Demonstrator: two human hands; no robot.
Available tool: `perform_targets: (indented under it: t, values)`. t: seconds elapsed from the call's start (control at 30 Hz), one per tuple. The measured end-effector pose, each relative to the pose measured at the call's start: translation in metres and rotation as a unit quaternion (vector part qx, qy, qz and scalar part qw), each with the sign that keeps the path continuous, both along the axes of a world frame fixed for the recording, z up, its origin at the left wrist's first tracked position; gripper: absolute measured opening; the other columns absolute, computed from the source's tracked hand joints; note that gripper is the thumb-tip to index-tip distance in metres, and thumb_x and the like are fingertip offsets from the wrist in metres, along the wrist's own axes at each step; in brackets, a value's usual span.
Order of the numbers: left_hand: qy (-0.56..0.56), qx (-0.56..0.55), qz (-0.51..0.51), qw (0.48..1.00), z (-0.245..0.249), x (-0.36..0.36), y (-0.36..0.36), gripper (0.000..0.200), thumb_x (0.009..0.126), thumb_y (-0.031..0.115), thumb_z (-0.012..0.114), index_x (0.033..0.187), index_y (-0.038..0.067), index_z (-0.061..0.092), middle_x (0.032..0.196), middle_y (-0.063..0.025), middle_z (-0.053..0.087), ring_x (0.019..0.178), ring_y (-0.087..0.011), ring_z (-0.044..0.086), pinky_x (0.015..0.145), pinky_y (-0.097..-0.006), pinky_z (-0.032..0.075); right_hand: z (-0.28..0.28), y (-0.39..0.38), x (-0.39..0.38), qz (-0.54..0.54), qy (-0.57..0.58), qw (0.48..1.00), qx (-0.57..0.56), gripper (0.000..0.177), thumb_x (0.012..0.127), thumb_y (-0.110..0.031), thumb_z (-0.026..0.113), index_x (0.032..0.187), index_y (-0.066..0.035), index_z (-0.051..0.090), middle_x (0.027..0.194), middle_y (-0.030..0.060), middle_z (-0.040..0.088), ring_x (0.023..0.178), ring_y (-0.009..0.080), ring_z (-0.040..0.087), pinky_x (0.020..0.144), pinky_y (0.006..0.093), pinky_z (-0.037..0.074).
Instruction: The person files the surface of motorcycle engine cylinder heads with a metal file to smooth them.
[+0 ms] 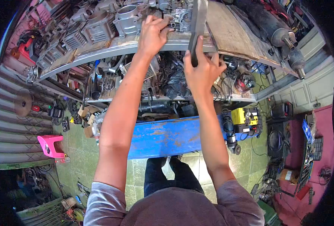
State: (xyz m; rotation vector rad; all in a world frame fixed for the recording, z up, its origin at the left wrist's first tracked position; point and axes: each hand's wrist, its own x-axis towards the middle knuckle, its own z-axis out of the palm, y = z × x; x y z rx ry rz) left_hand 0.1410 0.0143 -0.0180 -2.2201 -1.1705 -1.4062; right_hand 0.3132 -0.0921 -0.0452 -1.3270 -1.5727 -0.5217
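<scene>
My left hand [154, 33] reaches over the front of the upper shelf, its fingers bent against a small silver engine part [183, 18]. The fingertips are partly hidden behind the back of the hand. My right hand [204, 69] is at the shelf's front edge. A long flat grey metal bar [199, 22] runs up from between its thumb and index finger, while the other fingers curl. The bar's lower end disappears behind this hand. Just left of my left hand stands a silver engine cylinder [128, 19] with a round opening.
More cylinders [99, 28] line the upper shelf [110, 49]. A wooden board [231, 28] and mufflers [278, 32] lie to the right. Tangled parts fill the lower shelf. Below is a blue bench [163, 137] with a yellow-black case [245, 117]. A pink stool [51, 146] stands left.
</scene>
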Motion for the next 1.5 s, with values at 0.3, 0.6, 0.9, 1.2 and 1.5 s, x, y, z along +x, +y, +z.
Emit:
perform_targets:
  t: [0.3, 0.6, 0.9, 1.2, 1.5]
  values:
    - [0.006, 0.003, 0.01, 1.0, -0.002, 0.001, 0.002, 0.031, 0.079, 0.013, 0.079, 0.108, 0.003, 0.076, 0.1, -0.0093, 0.075, 0.101, -0.0297, 0.06, 0.09, -0.0449, 0.044, -0.007, -0.023, 0.015, 0.027, 0.036, 0.999, -0.005, 0.057, 0.084, -0.028, 0.074, 0.137, -0.008, 0.065, 0.063, 0.0039, 0.066, 0.082, 0.0216, 0.054, 0.086, 0.0434, 0.032]
    - [0.017, -0.008, 0.025, 1.0, -0.003, -0.001, 0.003, 0.034, 0.08, 0.017, 0.079, 0.112, 0.004, 0.076, 0.105, -0.0106, 0.075, 0.102, -0.0302, 0.059, 0.089, -0.0444, 0.043, -0.032, -0.045, 0.01, 0.058, 0.046, 0.996, -0.04, 0.057, 0.082, -0.027, 0.076, 0.133, -0.006, 0.067, 0.062, 0.0047, 0.063, 0.079, 0.0223, 0.054, 0.083, 0.0427, 0.033]
    - [0.007, -0.001, 0.019, 1.0, -0.001, 0.002, 0.0, 0.032, 0.082, 0.017, 0.078, 0.112, 0.006, 0.074, 0.1, -0.0081, 0.073, 0.101, -0.03, 0.058, 0.087, -0.0451, 0.042, -0.035, -0.048, 0.015, 0.043, -0.005, 0.998, -0.046, 0.058, 0.081, -0.029, 0.076, 0.133, -0.005, 0.067, 0.062, 0.006, 0.064, 0.079, 0.0221, 0.056, 0.084, 0.0431, 0.034]
    - [0.014, -0.025, 0.029, 0.999, 0.0, 0.003, -0.001, 0.034, 0.082, 0.018, 0.078, 0.113, 0.006, 0.075, 0.104, -0.0074, 0.074, 0.1, -0.0298, 0.058, 0.087, -0.0439, 0.042, -0.027, -0.044, 0.01, 0.036, 0.021, 0.998, -0.055, 0.055, 0.084, -0.026, 0.074, 0.133, -0.002, 0.066, 0.062, 0.0116, 0.063, 0.079, 0.0217, 0.056, 0.085, 0.0425, 0.034]
    - [0.006, -0.033, 0.024, 0.999, 0.0, 0.002, -0.002, 0.04, 0.082, 0.025, 0.079, 0.116, 0.004, 0.075, 0.103, -0.01, 0.074, 0.101, -0.0293, 0.056, 0.091, -0.0427, 0.041, -0.023, -0.031, 0.003, 0.059, -0.007, 0.998, -0.03, 0.056, 0.083, -0.026, 0.075, 0.133, -0.004, 0.067, 0.057, 0.0092, 0.06, 0.076, 0.0215, 0.056, 0.087, 0.0403, 0.033]
